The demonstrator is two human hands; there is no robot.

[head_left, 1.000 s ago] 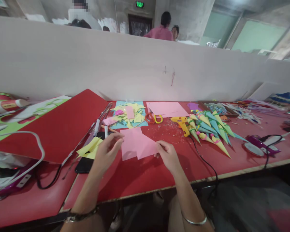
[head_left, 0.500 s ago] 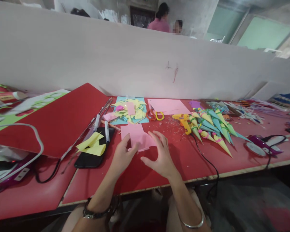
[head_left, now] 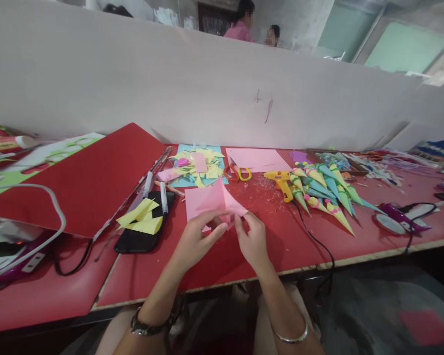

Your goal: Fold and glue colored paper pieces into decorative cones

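Note:
A pink paper square (head_left: 222,197) stands raised and creased between my hands, above another pink sheet (head_left: 191,202) lying on the red table. My left hand (head_left: 200,236) has its fingers bent around the near left edge of the raised paper. On the right, my right hand (head_left: 250,236) pinches the paper's near right corner between thumb and fingers. Behind the paper lies a blue sheet (head_left: 177,181) with yellow scraps (head_left: 207,170) on it. Red and yellow-handled scissors (head_left: 244,174) rest just beyond.
To the right are a yellow glue gun (head_left: 281,183) with a black cord and several paper cones (head_left: 329,190). At left, a black phone (head_left: 136,241) bears yellow paper strips (head_left: 144,219), beside markers (head_left: 164,197) and a large red board (head_left: 85,182). A pale partition (head_left: 207,93) stands behind.
The upper pink paper has been lifted and bent upward. My right hand, spread before, has closed on its right corner, and my left hand has shifted right along the near edge.

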